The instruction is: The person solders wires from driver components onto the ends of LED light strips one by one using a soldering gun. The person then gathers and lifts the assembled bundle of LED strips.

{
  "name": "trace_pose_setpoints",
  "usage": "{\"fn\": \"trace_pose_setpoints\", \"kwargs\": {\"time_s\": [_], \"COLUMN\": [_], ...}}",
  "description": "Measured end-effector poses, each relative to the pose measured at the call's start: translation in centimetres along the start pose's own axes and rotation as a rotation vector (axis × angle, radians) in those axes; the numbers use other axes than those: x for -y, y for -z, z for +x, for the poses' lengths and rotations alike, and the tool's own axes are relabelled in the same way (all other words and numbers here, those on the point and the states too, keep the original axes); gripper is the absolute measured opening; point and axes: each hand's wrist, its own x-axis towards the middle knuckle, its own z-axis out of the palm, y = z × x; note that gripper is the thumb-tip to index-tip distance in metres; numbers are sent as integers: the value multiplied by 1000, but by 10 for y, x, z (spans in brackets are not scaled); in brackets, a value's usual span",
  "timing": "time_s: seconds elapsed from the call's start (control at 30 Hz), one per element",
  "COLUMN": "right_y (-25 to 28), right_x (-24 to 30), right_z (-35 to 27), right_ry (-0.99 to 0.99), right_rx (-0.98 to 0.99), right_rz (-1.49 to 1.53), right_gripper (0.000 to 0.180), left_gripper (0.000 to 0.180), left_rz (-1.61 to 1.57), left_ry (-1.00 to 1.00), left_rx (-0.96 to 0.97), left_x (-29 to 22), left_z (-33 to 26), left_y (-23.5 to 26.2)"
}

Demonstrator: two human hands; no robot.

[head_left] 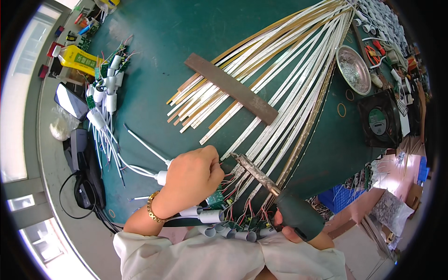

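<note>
My right hand (290, 233) is wrapped round the dark green handle of a soldering iron (256, 175). Its tip ends just right of the fingers of my left hand (193, 175). The left fingers are closed in a pinch near the end of an LED strip (240, 140); what they hold is hidden. Thin red and pale wires (228, 183) lie beside these fingers, running to small green circuit boards (215, 199). White cylindrical housings (212, 216) with cables lie under and beside my left wrist, along the table's near edge.
A flat brown bar (233, 88) lies across the fanned-out strips. On the left are a bundle of white housings with wires (111, 84), a yellow bottle (79, 59) and a phone (71, 101). To the right stand a metal bowl (353, 70) and a black fan (380, 119).
</note>
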Motion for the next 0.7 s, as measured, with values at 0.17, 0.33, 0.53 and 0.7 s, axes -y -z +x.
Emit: {"fn": "trace_pose_setpoints", "kwargs": {"time_s": [0.17, 0.33, 0.53, 0.7], "right_y": [-6, 6, 3, -12], "right_x": [-3, -1, 3, -10], "right_z": [0, 4, 10, 0], "right_ry": [-4, -20, 54, -244], "right_rx": [-74, 165, 100, 17], "right_rz": [90, 26, -119, 195], "right_gripper": [31, 19, 42, 35], "left_gripper": [5, 4, 4, 5], "left_rz": [-17, 29, 49, 57], "left_ry": [58, 9, 14, 4], "left_rx": [-2, -45, -33, -35], "left_x": [-2, -2, -3, -3], "left_z": [-1, 0, 1, 1], "left_y": [0, -4, -4, -4]}}
